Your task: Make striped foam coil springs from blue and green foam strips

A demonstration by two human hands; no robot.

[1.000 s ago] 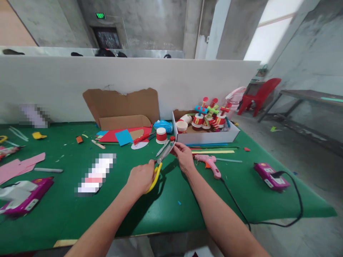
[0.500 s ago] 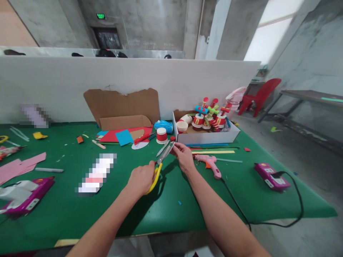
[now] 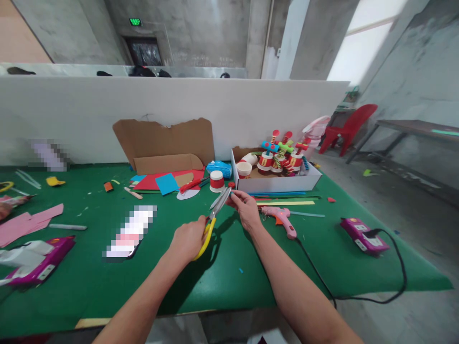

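Left hand [image 3: 188, 240] of mine is curled around the yellow handles of the scissors [image 3: 214, 214], which are roughly mid-bench with the blades aimed at 1 o'clock. Right hand [image 3: 246, 210] has thumb and fingertips pinched together on some tiny bit [image 3: 231, 194] right by the blade tips, too small for me to say what it is. Taking the scissors as the clock's centre: an upside-down red and white cup [image 3: 216, 183] is near the blades at 12, and a white box [image 3: 278, 184] holding some colourful cup figures [image 3: 266, 161] sits at 2. Pink glue gun [image 3: 283, 220] lies at 3 on the green bench [image 3: 229, 291]. Blue paper square [image 3: 167, 184] is around 10, overlapping a red sheet [image 3: 147, 183].
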